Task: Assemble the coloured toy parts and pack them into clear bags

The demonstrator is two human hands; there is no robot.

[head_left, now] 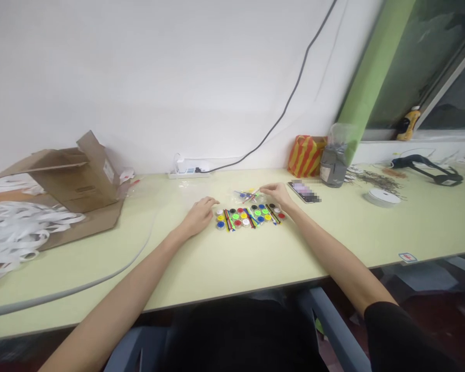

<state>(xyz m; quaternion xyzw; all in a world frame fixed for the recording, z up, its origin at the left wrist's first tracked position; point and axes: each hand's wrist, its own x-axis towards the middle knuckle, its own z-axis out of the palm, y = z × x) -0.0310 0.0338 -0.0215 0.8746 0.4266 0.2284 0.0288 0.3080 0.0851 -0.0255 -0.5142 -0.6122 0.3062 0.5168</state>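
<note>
1. Red, yellow, green, blue, black and white round plastic pots (pixel 248 217) stand in a tight double row on the pale-green laminate table (pixel 256 258), with thin multicoloured sticks (pixel 228 219) laid among them.
2. A loose pile of thin coloured sticks (pixel 248 195) lies on a clear plastic bag (pixel 232 199), just behind the row.
3. I read the left hand (pixel 199 216) as empty: fingers loosely together, resting on the table just left of the row.
4. The right hand (pixel 278 195) has its fingers drawn together, tips at the loose pile. From this view I cannot tell whether they are clamped on a stick or only beside it.
5. In the way: the row lies directly in front of the pile, and a black smartphone (pixel 304 192) with a blurred screen lies just right of the right hand.
6. Left of the hands: an open brown cardboard box (pixel 77 178) and a heap of white plastic loops (pixel 19 232).
7. Further right: an orange-and-yellow striped bag (pixel 306 156), a grey bag (pixel 333 165), a white tape roll (pixel 382 197) and a black strap (pixel 426 169).
</note>
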